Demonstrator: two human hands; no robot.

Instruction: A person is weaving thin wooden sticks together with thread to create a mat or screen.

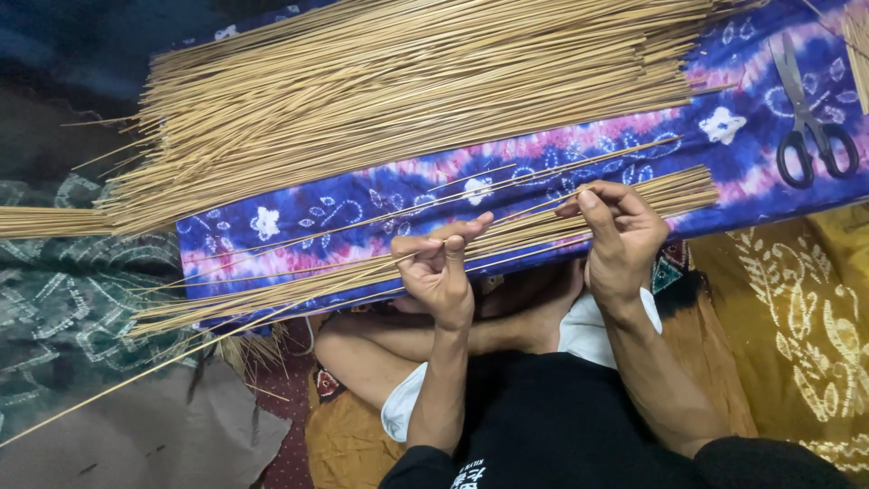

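A big heap of thin tan sticks (389,91) lies across a blue and pink tie-dye cloth (724,136) on a long board. A smaller bundle of sticks (299,294) rests along the board's near edge. My left hand (439,272) pinches one thin stick at that edge, thumb and fingers closed on it. My right hand (620,235) grips the same bundle further right, fingertips on a stick that slants up across the cloth. My crossed legs sit under the board.
Black-handled scissors (810,118) lie on the cloth at the far right. A yellow patterned cloth (806,344) covers the floor to the right, a green patterned cloth (63,317) and grey fabric (172,435) to the left. Loose sticks poke out leftward.
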